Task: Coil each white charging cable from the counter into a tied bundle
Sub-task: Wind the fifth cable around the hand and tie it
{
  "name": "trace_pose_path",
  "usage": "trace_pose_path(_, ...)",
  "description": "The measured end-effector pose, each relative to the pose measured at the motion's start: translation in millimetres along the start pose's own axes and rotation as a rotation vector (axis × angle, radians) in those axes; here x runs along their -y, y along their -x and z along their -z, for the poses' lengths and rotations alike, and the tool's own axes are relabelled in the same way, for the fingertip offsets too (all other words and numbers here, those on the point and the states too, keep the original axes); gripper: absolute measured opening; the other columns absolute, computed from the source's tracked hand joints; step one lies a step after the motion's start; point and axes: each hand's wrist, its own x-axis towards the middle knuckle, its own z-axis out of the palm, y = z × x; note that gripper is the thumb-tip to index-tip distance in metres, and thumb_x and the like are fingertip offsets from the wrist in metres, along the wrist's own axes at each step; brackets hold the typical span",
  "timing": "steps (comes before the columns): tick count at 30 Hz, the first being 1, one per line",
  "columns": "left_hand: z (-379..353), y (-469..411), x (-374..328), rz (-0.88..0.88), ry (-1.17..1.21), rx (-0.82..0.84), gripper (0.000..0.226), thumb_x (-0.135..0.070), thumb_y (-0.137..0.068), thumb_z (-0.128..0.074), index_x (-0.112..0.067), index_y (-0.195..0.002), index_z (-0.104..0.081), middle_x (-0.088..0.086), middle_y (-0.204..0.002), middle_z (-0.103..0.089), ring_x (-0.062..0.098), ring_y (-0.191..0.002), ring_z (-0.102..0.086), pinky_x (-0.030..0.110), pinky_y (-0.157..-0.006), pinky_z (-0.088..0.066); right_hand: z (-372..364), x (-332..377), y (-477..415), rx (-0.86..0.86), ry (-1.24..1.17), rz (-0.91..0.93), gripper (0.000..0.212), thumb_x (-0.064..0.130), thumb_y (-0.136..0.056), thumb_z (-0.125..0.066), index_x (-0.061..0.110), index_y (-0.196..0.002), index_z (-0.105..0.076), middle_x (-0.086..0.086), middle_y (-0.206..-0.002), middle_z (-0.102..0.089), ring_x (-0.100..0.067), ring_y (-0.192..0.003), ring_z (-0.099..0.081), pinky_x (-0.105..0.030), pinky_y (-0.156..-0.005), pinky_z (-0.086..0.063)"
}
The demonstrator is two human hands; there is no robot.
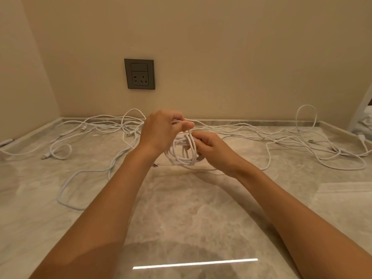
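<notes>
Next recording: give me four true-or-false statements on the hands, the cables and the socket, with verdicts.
1. The left hand and the right hand both grip the coiled cable. True.
2. The coiled cable lies untouched on the counter. False: both hands hold it.
3. A charger is plugged into the wall socket. False: nothing is plugged into it.
4. Loose cables lie spread on the counter to both sides of the hands. True.
</notes>
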Motion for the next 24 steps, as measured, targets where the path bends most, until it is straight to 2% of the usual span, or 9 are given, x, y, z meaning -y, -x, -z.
trace_pose_path(3, 1.5, -2.3, 5.9, 0.049, 0.200, 0.108, 0.023, -0.034, -0.077, -0.071, -0.022, -0.058, -0.065, -0.002, -0.055, -0.055, 0.014, -0.058, -0.046, 0.027, -0.060, -0.034, 5.0, -1.8, 1.3, 0.058, -0.124, -0.034, 0.029, 0.012, -0.098, -0.045, -0.013, -0.090, -0.057, -0.008, -0.071, -0.042, -0.013, -0.062, -0.038, -0.017, -0.053, -0.034)
trace_pose_path(6, 1.2, -0.4, 14.0, 0.109, 0.384, 0.216, 0.019, -0.020, -0.083, -0.066, -0.010, -0.067, -0.068, 0.010, -0.064, -0.057, 0.016, -0.063, -0.046, 0.029, -0.064, -0.036, 6.7, -4.5, 1.5, 0.039, -0.253, -0.076, 0.028, 0.012, -0.097, -0.043, -0.010, -0.101, -0.061, -0.009, -0.075, -0.049, -0.008, -0.060, -0.043, -0.014, -0.052, -0.036)
trace_pose_path(8, -3.9, -0.4, 20.1, 0.106, 0.349, 0.241, 0.014, -0.010, -0.083, -0.062, -0.008, -0.069, -0.067, 0.011, -0.067, -0.055, 0.018, -0.065, -0.043, 0.032, -0.065, -0.034, 7.6, -3.1, -0.7, -0.028, -0.359, -0.077, 0.025, 0.008, -0.096, -0.043, -0.007, -0.103, -0.062, -0.005, -0.071, -0.052, -0.004, -0.055, -0.045, -0.013, -0.051, -0.036)
trace_pose_path(10, -11.5, 0.2, 22.9, 0.113, 0.184, 0.234, 0.029, -0.007, -0.086, -0.050, -0.018, -0.060, -0.055, 0.004, -0.060, -0.050, 0.019, -0.058, -0.041, 0.032, -0.066, -0.033, 9.3, -1.0, -2.9, -0.090, -0.488, -0.078, 0.026, 0.002, -0.095, -0.042, -0.014, -0.110, -0.057, -0.007, -0.071, -0.053, -0.003, -0.052, -0.047, -0.012, -0.051, -0.038)
trace_pose_path(14, -26.5, 13.9, 18.1, -0.019, -0.256, 0.266, 0.029, -0.019, -0.098, -0.035, -0.016, -0.070, -0.036, 0.009, -0.080, -0.056, 0.030, -0.077, -0.053, 0.034, -0.066, -0.036, 16.3, -1.2, -6.1, -0.279, -0.619, -0.162, 0.026, 0.005, -0.096, -0.042, 0.003, -0.075, -0.057, 0.004, -0.051, -0.046, -0.004, -0.046, -0.036, -0.015, -0.052, -0.031)
trace_pose_path(17, -34.1, 19.0, 10.2, -0.148, -0.396, 0.331, 0.020, -0.026, -0.101, -0.032, -0.018, -0.085, -0.042, 0.014, -0.094, -0.059, 0.033, -0.089, -0.057, 0.034, -0.066, -0.034, 22.0, -7.9, -9.0, -0.451, -0.619, -0.266, 0.031, 0.003, -0.095, -0.045, 0.008, -0.065, -0.049, 0.001, -0.051, -0.039, -0.007, -0.047, -0.033, -0.021, -0.055, -0.029)
trace_pose_path(19, -38.1, 19.6, 2.8, -0.238, -0.517, 0.376, 0.020, -0.022, -0.101, -0.032, -0.010, -0.099, -0.049, 0.015, -0.102, -0.061, 0.035, -0.095, -0.055, 0.033, -0.066, -0.030, 23.7, -13.5, -10.0, -0.525, -0.593, -0.323, 0.036, 0.001, -0.092, -0.047, 0.010, -0.058, -0.045, 0.008, -0.039, -0.036, -0.004, -0.037, -0.032, -0.023, -0.054, -0.027)
trace_pose_path(22, -40.9, 23.7, 0.2, -0.283, -0.589, 0.460, 0.007, -0.013, -0.097, -0.037, -0.016, -0.103, -0.037, 0.002, -0.081, -0.049, 0.029, -0.077, -0.047, 0.030, -0.057, -0.026, 26.1, -19.7, -10.6, -0.639, -0.633, -0.427, 0.032, -0.004, -0.088, -0.047, 0.010, -0.060, -0.044, 0.009, -0.033, -0.034, -0.004, -0.033, -0.034, -0.022, -0.051, -0.031)
trace_pose_path(24, -42.3, 27.4, 2.2, -0.266, -0.615, 0.510, 0.022, -0.008, -0.094, -0.040, -0.021, -0.094, -0.022, -0.003, -0.069, -0.034, 0.022, -0.065, -0.037, 0.029, -0.051, -0.021, 29.5, -24.1, -11.8, -0.734, -0.635, -0.496, 0.033, -0.010, -0.084, -0.043, 0.009, -0.058, -0.044, 0.004, -0.038, -0.036, -0.009, -0.039, -0.035, -0.023, -0.050, -0.033)
